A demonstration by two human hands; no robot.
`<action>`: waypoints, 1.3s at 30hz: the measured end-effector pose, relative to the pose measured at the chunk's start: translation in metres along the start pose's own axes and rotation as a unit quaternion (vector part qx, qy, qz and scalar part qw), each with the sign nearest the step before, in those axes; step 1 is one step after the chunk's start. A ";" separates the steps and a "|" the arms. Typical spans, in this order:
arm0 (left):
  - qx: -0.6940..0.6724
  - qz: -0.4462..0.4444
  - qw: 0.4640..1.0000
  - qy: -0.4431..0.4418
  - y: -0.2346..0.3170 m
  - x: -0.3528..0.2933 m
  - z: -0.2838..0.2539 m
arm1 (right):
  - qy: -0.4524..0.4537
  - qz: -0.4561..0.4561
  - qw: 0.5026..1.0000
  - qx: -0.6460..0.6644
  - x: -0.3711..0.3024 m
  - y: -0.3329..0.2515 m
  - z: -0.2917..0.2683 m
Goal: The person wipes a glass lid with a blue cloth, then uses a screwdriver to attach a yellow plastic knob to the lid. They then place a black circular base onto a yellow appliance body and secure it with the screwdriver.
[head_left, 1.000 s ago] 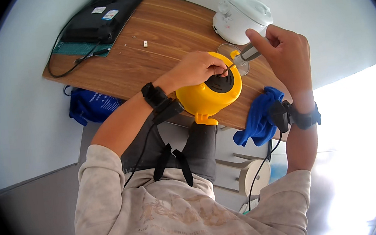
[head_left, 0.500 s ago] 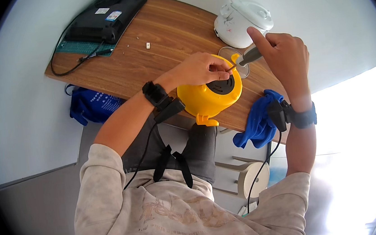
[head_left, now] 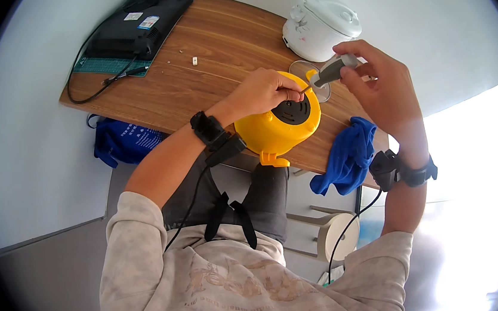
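Note:
A yellow appliance [head_left: 264, 135], rounded like a small pot, lies on its side or upside down at the table's near edge, its black slotted base plate [head_left: 294, 113] facing up. My right hand [head_left: 391, 89] grips the grey handle of a screwdriver [head_left: 331, 72] between thumb and fingers. The tool slants down to the left toward the rim of the base. Resting over the yellow body, my left hand [head_left: 260, 92] is closed in a pinch at the screwdriver's thin shaft. The tip and any screw under it are hidden by those fingers.
Behind the hands stands a white rice cooker [head_left: 321, 28], with a clear glass lid [head_left: 322, 92] near it. A blue cloth [head_left: 348, 155] hangs over the front edge at right. A black device [head_left: 132, 32] lies on a green mat [head_left: 87, 64]. A stool [head_left: 339, 238] stands below.
My right hand has turned and shifted slightly right, its fingers now wrapped differently about the screwdriver handle. My left hand and the yellow appliance have hardly moved.

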State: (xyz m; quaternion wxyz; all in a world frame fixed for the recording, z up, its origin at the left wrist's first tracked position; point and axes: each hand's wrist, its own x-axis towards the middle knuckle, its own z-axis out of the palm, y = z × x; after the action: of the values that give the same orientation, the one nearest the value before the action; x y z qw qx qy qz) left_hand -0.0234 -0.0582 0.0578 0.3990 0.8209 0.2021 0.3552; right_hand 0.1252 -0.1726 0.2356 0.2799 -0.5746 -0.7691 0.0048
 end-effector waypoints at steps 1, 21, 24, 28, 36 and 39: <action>0.002 -0.003 1.000 -0.004 0.001 0.000 0.000 | 0.006 0.003 1.000 -0.009 0.001 0.005 -0.001; 0.068 -0.011 0.997 -0.019 0.005 0.001 0.001 | 0.035 0.020 0.940 -0.339 0.024 0.007 0.012; 0.059 0.005 0.998 -0.011 -0.001 0.000 0.002 | -0.015 0.040 0.941 -0.337 0.023 -0.006 0.013; 0.064 0.004 0.998 -0.007 0.001 0.000 0.002 | 0.022 -0.018 0.980 -0.199 0.011 -0.009 0.013; 0.050 0.033 0.998 -0.008 -0.007 -0.001 0.003 | -0.024 -0.011 0.996 -0.080 0.011 0.002 -0.007; 0.041 0.039 0.998 -0.010 -0.007 -0.001 0.002 | -0.062 0.027 0.956 -0.287 0.021 0.000 -0.007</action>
State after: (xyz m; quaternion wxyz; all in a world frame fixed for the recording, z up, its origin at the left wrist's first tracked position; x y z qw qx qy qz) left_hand -0.0228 -0.0558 0.0508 0.3527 0.8475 0.1801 0.3534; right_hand 0.1242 -0.1565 0.2507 0.0548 -0.6499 -0.7381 -0.1729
